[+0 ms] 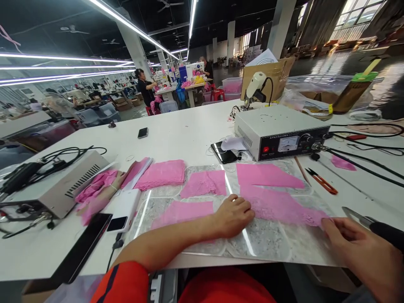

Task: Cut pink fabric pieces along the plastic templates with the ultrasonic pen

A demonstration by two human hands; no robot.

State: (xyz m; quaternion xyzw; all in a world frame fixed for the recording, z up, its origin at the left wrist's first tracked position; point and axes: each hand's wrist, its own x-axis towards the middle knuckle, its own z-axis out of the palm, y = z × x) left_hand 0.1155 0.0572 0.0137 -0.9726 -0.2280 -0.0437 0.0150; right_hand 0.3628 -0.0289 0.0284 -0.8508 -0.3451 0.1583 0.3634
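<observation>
Several pink lace pieces lie on a clear mat (pixel 268 240) over the white table. My left hand (pixel 234 215) rests with curled fingers at the left end of one pink lace piece (pixel 280 204); whether it grips the fabric is hidden. At that piece's right tip, my right hand (pixel 356 240) pinches the edge between thumb and fingers. Above it lies a flat pink piece (pixel 268 174). A smaller pink piece (pixel 205 183) sits to the left, beside a pink stack (pixel 162 173). Another pink piece (pixel 186 210) is partly covered by my left forearm.
A control box (pixel 290 143) stands behind the mat, with cables running right. Orange snips (pixel 322 181) and black-handled scissors (pixel 360 216) lie at the right. Another box (pixel 57 181), a white power bank (pixel 124 210) and pink scraps (pixel 96 185) are at the left. People work farther back.
</observation>
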